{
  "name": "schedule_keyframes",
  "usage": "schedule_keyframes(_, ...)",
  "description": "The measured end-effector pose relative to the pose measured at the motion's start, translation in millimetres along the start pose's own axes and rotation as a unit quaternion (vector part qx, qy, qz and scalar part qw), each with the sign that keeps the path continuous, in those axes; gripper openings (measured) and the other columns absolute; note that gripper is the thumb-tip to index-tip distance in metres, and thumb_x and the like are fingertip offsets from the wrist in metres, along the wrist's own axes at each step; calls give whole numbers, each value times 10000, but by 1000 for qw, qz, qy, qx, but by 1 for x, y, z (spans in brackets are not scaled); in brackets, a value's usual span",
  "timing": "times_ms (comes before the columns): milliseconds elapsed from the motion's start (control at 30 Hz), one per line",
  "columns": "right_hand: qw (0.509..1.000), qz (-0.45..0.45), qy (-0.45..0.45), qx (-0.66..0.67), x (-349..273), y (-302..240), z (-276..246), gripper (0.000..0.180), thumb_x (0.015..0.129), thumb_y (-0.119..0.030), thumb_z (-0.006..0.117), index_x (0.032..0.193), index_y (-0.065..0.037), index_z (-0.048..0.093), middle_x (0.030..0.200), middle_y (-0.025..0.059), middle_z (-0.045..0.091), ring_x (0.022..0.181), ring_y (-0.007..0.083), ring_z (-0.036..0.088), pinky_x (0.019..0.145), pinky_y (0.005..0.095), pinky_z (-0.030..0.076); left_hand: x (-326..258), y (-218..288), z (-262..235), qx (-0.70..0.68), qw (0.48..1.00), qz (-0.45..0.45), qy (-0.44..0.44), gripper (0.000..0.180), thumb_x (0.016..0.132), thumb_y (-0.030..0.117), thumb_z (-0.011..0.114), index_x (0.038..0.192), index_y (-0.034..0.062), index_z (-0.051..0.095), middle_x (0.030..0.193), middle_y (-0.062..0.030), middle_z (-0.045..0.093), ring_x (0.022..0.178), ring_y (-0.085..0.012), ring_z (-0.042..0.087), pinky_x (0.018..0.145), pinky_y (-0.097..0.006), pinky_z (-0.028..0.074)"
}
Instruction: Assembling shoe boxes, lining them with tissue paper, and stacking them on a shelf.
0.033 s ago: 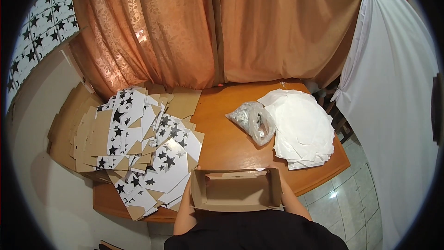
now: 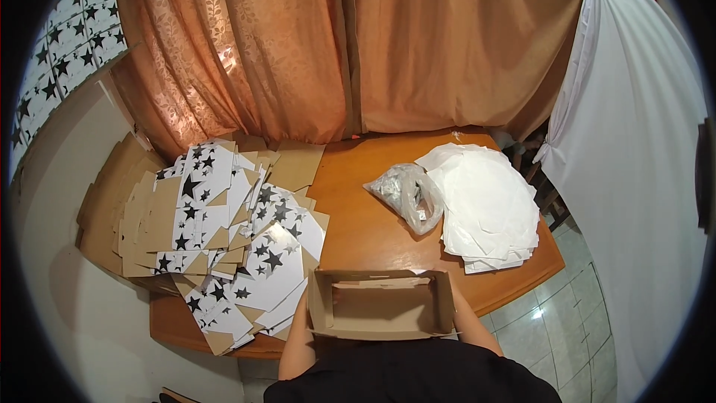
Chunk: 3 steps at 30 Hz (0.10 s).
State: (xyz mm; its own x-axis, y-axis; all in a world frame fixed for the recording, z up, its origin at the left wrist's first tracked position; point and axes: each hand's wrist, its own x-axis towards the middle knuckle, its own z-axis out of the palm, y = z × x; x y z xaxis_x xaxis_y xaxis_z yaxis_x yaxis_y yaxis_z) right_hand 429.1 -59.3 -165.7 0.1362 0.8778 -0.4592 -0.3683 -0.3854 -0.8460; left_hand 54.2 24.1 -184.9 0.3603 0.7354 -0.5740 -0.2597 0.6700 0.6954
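Note:
An open cardboard box (image 2: 384,322), plain brown inside, is held up in front of my body at the table's near edge. Its open side faces up toward me, and a folded flap runs along its far wall. My left hand (image 2: 303,306) holds the box at its left end. At the opposite end my right hand (image 2: 458,302) grips it. The box walls hide most of the fingers of both hands.
Flat cardboard pieces with black stars on white (image 2: 272,265) are heaped on the left of the wooden table (image 2: 350,216). A clear plastic bag (image 2: 406,194) lies right of centre, beside a pile of white paper sheets (image 2: 488,205). Orange curtains (image 2: 462,45) hang behind.

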Motion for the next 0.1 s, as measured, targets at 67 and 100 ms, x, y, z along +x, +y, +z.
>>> schedule_keyframes(67,998,39,44,-19,-11,5,9,297,833,-314,519,901,-46,628,639,85,576,460,167,507,431,263,422,-3,-2,-7,73,995,-54,-37,554,872,499,461,1137,22,558,916,-177,634,740,-301,655,634,-444,547)
schedule_keyframes(100,998,40,45,-18,-11,6,9,297,833,-314,519,901,-46,628,639,85,576,460,167,507,431,263,422,-3,-3,-9,74,995,-55,-37,554,872,499,461,1137,22,558,916,-177,634,740,-301,655,634,-444,547)
